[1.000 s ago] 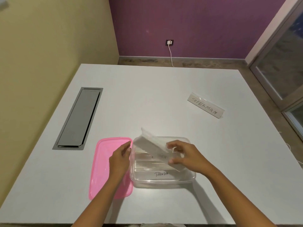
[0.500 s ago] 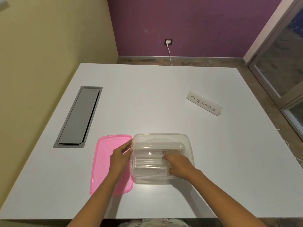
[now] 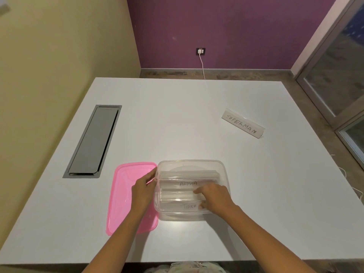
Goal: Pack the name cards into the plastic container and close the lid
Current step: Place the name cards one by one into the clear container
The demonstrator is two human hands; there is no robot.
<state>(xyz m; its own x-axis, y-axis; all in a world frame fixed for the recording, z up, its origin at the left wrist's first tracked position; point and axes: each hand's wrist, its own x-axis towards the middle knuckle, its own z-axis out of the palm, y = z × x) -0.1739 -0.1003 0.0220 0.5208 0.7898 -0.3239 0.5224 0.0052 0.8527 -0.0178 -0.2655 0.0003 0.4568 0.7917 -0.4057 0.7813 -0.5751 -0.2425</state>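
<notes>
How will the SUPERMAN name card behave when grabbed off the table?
The SUPERMAN name card looks like a thin clear tent-fold holder with a paper insert, so it is probably light and fairly stiff. Its glossy face suggests it may slip under a loose pinch. It stands alone on the smooth white table, so a push would likely slide it rather than tip it.

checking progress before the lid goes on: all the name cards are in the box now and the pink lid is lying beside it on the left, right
Not quite. The head view shows the SUPERMAN card lying out on the table, far right of the box. The rest holds: the pink lid lies off, beside the box on its left.
</notes>
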